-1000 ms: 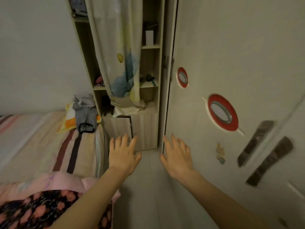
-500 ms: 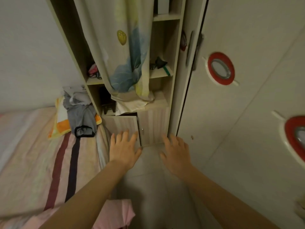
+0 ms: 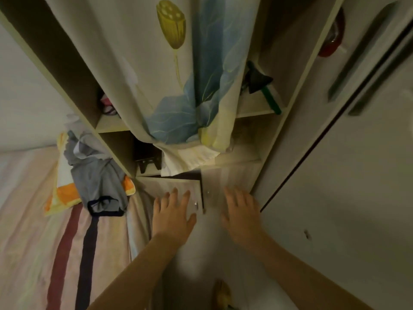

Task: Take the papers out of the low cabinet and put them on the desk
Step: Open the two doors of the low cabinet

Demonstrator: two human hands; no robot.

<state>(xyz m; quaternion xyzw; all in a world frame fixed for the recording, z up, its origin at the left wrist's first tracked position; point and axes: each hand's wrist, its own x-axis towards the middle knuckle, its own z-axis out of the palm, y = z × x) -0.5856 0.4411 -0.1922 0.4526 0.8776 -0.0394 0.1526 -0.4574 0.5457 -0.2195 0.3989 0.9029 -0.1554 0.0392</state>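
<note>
Head view: cabinet (image 3: 225, 182) seen at 12 o'clock of both hands.
Left hand (image 3: 173, 214): fingers spread, nothing held.
Right hand (image 3: 242, 212): fingers spread, nothing held.
Left door (image 3: 178, 186): ajar.
Papers: hidden from sight.

Low cabinet (image 3: 178, 189) interior hidden behind doors.

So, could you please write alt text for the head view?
Two open, empty hands, left and right, reach toward a low cabinet whose left door stands slightly ajar. A curtain hangs over the shelves above; a bed lies left.
</note>
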